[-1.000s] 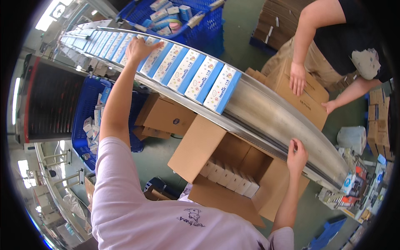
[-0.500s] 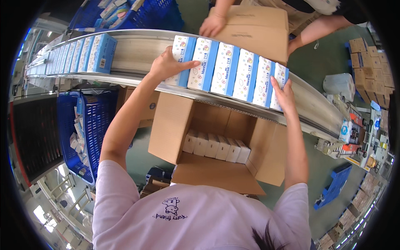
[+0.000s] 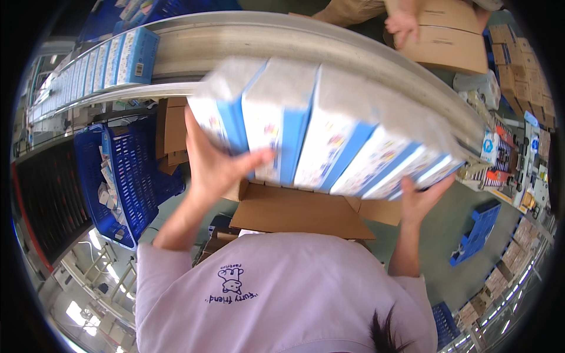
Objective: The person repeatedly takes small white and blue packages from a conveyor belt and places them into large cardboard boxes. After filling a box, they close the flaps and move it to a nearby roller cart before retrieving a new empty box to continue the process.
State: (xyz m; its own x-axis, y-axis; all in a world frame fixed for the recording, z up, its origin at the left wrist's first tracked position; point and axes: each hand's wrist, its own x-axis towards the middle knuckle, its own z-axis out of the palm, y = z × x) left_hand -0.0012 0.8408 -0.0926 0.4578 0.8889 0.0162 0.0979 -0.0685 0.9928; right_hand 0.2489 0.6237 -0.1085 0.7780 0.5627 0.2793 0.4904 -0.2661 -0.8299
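A row of several white-and-blue soft tissue packs is held pressed together, lifted and tilted between my hands, slightly blurred. My left hand closes on the left end of the row, its thumb lying across the front faces. At the right end, my right hand grips the last packs with its thumb in front. Beneath the row stands an open cardboard box; its near flap shows, while its inside is mostly hidden by the packs.
A curved conveyor crosses beyond my hands, with more tissue packs lined up at its left. Across it, another person's hand rests by a closed carton. A blue basket stands left; a blue pallet lies right.
The row of packs has come off the conveyor toward me, over the open box, and tipped so the tops show. The other person's carton has shifted right.
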